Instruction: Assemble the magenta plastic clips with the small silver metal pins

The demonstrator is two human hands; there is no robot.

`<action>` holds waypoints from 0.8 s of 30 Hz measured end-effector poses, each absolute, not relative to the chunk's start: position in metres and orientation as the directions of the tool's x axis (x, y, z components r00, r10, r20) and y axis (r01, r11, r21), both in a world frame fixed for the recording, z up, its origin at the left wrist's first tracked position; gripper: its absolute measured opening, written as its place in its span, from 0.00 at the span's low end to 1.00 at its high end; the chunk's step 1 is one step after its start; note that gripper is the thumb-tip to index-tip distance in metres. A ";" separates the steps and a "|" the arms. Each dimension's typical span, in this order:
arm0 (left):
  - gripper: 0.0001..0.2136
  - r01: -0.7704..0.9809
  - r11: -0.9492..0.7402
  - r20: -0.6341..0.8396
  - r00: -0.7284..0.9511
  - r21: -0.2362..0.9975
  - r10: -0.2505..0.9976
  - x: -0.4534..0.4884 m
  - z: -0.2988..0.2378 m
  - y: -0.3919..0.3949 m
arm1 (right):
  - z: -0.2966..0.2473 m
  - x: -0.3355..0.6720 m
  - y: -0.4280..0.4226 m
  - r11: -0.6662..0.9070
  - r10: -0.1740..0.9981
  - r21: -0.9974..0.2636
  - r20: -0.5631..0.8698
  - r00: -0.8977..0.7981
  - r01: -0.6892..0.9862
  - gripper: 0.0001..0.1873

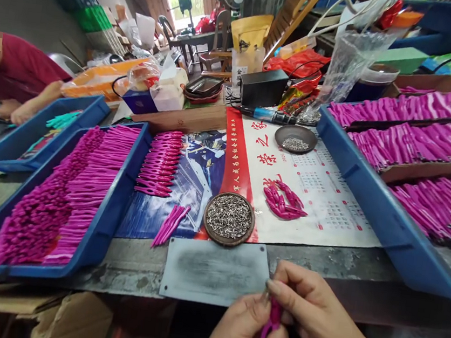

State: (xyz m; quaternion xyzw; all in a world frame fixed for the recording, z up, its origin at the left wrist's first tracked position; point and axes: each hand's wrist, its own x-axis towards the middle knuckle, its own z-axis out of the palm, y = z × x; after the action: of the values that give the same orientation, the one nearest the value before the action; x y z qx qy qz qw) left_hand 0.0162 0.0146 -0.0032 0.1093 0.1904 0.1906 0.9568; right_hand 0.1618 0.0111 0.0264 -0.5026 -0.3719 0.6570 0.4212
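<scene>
Glossy magenta plastic piece [275, 311], slim, with a looped end; left hand [246, 328] closed around it, right hand [304, 294] pinching thumb and finger at its upper tip. Whatever sits in that pinch: too small to tell. Flat grey plate [214, 271], dark smudge mid-surface, just beyond both hands. Round brown bowl [227, 241] touching its far edge, heaped with shiny metal bits [230, 215]. Shallow dark dish [287, 131] farther off, fewer bits. Left blue tray [100, 225]: magenta sticks in dense stacks. Right blue tray [372, 199]: similar rows, divided by strips.
</scene>
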 end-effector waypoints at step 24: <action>0.17 -0.493 0.865 -0.283 0.820 0.093 0.498 -0.007 0.004 0.027 | 0.036 0.123 0.044 -0.411 0.908 -0.871 -0.365 -0.208 -0.268 0.29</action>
State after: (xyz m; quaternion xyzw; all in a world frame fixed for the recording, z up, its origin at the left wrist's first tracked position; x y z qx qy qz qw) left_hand -0.0070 0.0274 0.0043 0.0076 0.1503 0.2599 0.9538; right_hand 0.1232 0.0443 0.0361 -0.4676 -0.3419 0.6978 0.4212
